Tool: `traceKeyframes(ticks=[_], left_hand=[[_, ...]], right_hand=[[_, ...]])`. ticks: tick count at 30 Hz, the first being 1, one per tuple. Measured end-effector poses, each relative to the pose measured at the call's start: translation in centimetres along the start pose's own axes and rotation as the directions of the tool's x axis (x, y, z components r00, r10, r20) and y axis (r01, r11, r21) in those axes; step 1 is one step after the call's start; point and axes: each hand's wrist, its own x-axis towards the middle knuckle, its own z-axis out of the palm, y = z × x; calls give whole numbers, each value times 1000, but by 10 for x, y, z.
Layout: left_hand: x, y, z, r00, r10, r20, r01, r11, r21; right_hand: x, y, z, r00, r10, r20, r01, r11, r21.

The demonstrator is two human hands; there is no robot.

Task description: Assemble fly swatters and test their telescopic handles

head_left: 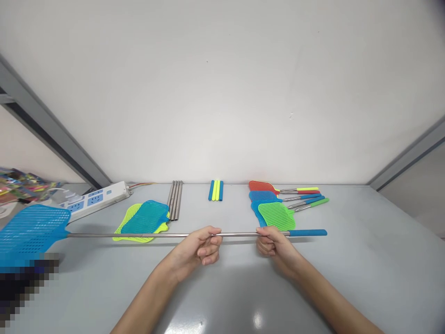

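Note:
Both hands grip one fly swatter (239, 234) with a long extended metal rod, held level above the table. Its blue mesh head is at the far left and its blue handle sleeve at the right. My left hand (205, 246) pinches the middle of the rod. My right hand (273, 241) closes round the rod just left of the blue sleeve. Behind the rod lie loose swatter heads, a teal one (146, 218) overlapping a yellow one (128, 218). Several finished-looking swatters, with a green one (277, 216) in front, lie fanned behind my right hand.
Several metal tubes (174, 200) lie near the back wall, left of several blue and yellow handle sleeves (216, 190). A white power strip (100, 199) with a plug is at the left, near colourful packaging (28, 185). Grey frame posts (52, 120) flank the table (365, 260).

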Motion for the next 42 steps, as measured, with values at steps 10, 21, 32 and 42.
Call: traceKeyframes(ticks=[10,21,32,42], left_hand=[[0,4,-6,1000,-17,9,17,1000,-5],[-1,0,-1,998,50,-34,-48,996,71],[-4,4,4,1000,-9,13,8,998,66],[-7,6,7,1000,-5,-12,6,1000,30]], right_hand=[[0,0,-1,1000,-20,0,20,999,-30],[2,7,0,999,21,-30,-18,995,101],[4,6,-1,982,-41,-182,62,992,109],[2,0,-2,970,-76,-232,101,990,99]])
